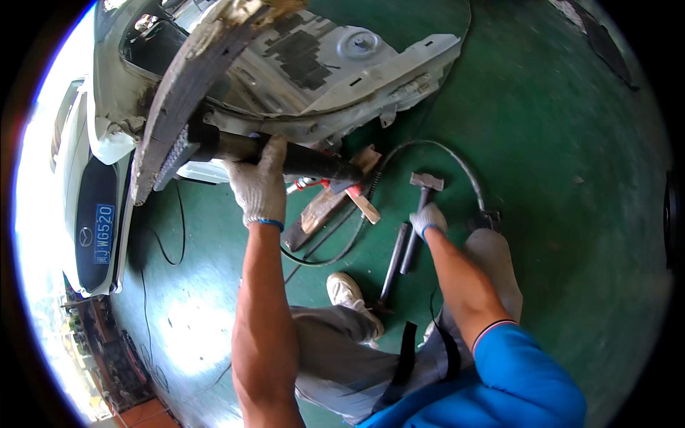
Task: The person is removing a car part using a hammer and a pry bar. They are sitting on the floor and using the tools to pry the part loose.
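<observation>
My left hand (261, 184), in a white work glove, grips a thick black cylinder (314, 162) that runs from under a white car body panel (342, 64) toward the floor. My right hand (429, 218), also gloved, closes around the handle of a hammer (425, 182) whose metal head points away from me on the green floor. A dark rusty beam (187, 85) slants across the panel above my left hand.
A black hose (457, 160) loops over the floor to a small black block (485, 217). Wood pieces (335, 200) and a dark metal bar (394, 264) lie by my white shoe (351, 296). A white car's rear (96, 214) stands at the left. Thin cables trail across the green floor (571, 143).
</observation>
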`<move>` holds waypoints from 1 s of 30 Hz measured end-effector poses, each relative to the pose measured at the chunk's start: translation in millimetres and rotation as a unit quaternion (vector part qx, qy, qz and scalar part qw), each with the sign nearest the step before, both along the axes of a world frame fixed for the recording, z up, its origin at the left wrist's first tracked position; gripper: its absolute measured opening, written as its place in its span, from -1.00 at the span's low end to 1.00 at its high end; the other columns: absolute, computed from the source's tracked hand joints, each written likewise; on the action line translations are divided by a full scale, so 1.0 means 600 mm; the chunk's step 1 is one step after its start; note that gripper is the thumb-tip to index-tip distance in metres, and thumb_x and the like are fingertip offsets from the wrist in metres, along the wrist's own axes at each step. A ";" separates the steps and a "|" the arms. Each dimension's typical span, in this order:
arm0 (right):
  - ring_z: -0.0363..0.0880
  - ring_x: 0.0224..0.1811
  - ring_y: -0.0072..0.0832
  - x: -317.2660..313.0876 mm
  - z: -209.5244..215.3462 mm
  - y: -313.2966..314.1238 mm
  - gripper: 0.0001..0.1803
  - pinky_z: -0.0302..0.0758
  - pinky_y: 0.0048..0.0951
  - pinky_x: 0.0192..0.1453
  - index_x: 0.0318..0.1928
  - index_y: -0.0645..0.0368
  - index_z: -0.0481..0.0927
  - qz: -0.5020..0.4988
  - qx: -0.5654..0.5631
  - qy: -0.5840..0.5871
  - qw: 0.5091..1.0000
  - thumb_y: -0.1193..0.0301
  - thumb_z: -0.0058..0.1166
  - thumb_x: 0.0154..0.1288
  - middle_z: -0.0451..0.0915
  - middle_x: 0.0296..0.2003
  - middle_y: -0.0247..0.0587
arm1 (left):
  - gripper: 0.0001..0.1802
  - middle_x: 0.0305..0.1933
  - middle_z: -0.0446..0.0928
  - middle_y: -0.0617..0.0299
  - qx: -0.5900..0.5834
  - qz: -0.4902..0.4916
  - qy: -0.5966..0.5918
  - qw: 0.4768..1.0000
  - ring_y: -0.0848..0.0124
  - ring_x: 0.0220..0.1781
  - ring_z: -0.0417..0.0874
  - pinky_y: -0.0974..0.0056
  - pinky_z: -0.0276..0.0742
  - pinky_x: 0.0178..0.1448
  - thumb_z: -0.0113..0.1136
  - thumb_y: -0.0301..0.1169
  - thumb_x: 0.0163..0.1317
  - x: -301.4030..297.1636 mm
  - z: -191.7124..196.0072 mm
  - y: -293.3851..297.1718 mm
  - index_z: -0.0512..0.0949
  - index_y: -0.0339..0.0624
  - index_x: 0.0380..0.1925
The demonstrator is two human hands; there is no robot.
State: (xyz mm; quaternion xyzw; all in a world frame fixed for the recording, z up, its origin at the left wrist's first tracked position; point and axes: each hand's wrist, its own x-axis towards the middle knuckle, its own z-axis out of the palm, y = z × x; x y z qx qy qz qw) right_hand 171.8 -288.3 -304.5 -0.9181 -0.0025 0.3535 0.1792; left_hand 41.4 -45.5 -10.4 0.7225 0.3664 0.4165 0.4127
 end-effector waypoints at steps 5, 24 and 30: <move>0.71 0.12 -0.02 -0.051 -0.053 0.028 -0.51 0.64 -0.04 0.20 0.04 0.23 0.59 -0.078 -0.004 -0.048 0.996 0.27 0.31 0.10 0.71 -0.03 0.14 | -0.33 -0.04 0.67 0.00 -0.012 0.001 -0.006 1.000 0.20 0.01 0.68 0.14 0.54 0.23 0.53 -0.26 0.11 -0.012 -0.003 0.008 0.43 -0.31 0.14; 0.52 -0.75 -0.39 -0.259 0.033 -0.034 -0.56 0.53 -0.24 -0.61 -0.37 0.23 0.56 -0.098 0.276 0.112 0.950 0.10 0.41 0.24 0.55 -0.64 -0.20 | -0.29 -0.06 0.68 0.02 -0.023 0.016 0.021 0.999 0.24 -0.03 0.68 0.15 0.56 0.21 0.54 -0.27 0.12 -0.009 0.014 -0.001 0.40 -0.27 0.19; 0.76 -0.32 0.02 -0.177 -0.001 0.111 -0.32 0.64 -0.02 -0.22 -0.31 0.31 0.71 0.042 0.198 -0.002 0.979 -0.20 0.29 0.19 0.71 -0.42 0.18 | -0.28 -0.05 0.66 0.04 -0.033 0.003 0.005 0.999 0.24 -0.02 0.68 0.15 0.55 0.22 0.54 -0.26 0.11 -0.003 0.008 -0.004 0.39 -0.26 0.19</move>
